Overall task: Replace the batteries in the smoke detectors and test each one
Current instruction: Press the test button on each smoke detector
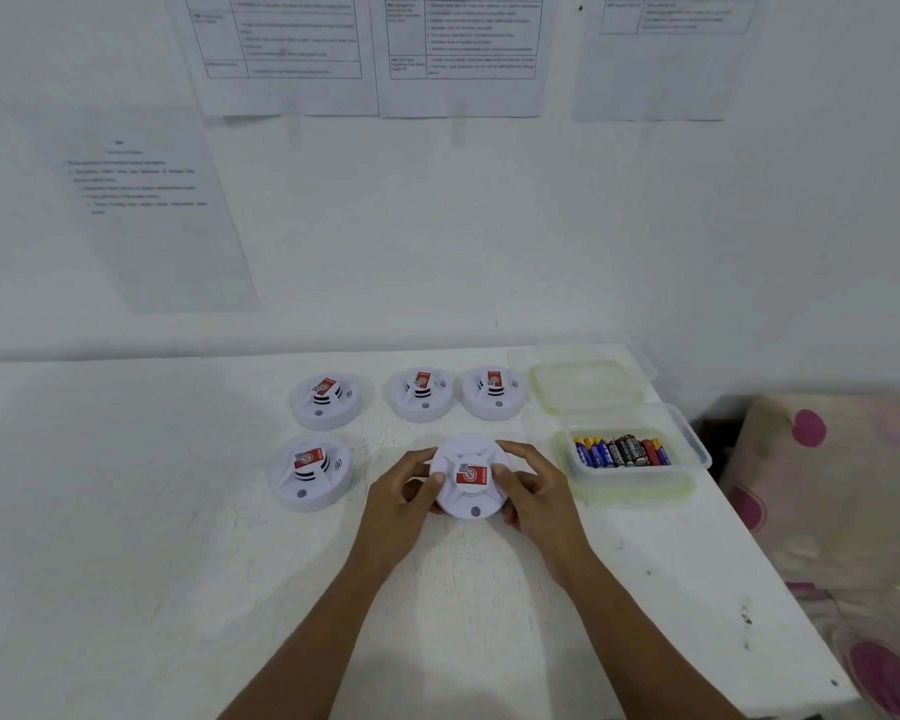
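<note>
Several round white smoke detectors with red labels lie on the white table (126,511). Both my hands hold one detector (470,491) in the front middle, label up. My left hand (404,498) grips its left rim, thumb on top. My right hand (533,488) grips its right rim, fingers curled over the far edge. Another detector (308,472) lies to the left. Three more sit behind in a row: one at the left (327,400), one in the middle (421,393), one at the right (493,391). A clear box (692,449) to the right holds several batteries (622,452).
The box's clear lid (585,384) lies behind it near the wall. Printed sheets (146,210) hang on the white wall. The table's right edge runs beside a pink-dotted fabric (827,485).
</note>
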